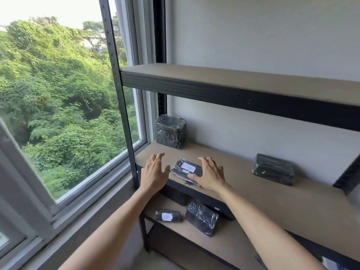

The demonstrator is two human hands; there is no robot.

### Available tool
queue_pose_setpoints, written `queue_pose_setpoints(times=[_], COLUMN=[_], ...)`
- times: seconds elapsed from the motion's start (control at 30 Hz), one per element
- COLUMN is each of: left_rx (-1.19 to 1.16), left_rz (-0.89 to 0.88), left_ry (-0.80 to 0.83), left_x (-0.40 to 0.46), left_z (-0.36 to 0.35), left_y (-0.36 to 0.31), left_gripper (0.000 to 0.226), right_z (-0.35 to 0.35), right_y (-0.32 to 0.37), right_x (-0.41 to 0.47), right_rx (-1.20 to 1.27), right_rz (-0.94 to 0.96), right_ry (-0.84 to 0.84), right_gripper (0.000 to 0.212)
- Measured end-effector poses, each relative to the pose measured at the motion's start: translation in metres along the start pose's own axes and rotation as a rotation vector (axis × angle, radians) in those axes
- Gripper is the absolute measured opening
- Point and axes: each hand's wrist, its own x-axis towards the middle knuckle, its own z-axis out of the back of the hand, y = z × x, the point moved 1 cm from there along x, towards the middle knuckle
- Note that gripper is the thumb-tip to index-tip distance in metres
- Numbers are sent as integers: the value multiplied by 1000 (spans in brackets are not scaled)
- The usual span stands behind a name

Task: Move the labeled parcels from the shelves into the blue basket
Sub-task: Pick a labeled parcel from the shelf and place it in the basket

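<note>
Reaching in on the flat black film-wrapped parcel with white labels [186,169], lying at the front edge of the tan wooden middle shelf [263,191]. Left hand [154,173] spread at its 9 o'clock, just apart; right hand [209,175] spread at 3 o'clock, thumb apparently touching. Next, probably: closing both, lifting clear. Blue basket out of view.

Left hand [154,173], right hand [209,175] spread
</note>
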Motion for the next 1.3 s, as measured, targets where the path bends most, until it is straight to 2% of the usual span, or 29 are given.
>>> queue_pose_setpoints(times=[0.13, 0.2, 0.5, 0.6, 0.73, 0.87, 1.3], left_rx=[-23, -43, -125, -154, -218, -281, -389], left_rz=[-4, -12, -139, -204, -282, -390, -654], left_ry=[41, 66, 226, 252, 266, 303, 431], left_x=[30, 45, 89, 95, 90, 70, -44], left_z=[-20, -32, -67, -72, -78, -85, -116], left_y=[30, 45, 69, 64, 44, 10, -111], left_gripper=[53, 53, 49, 48, 46, 45, 45], right_z=[-26, -40, -50, -43, -29, -14, 25], right_y=[-6, -12, 2, 8, 2, -14, -86], right_x=[24, 31, 33, 26, 2, -37, -210], right_rx=[1, 20, 84, 90, 57, 40, 73], right_rz=[-60, -60, -233, -293, -374, -462, -653], right_ry=[203, 234, 117, 28, -104, -149, -288], right_gripper=[114, 121, 111, 106, 108, 117, 111])
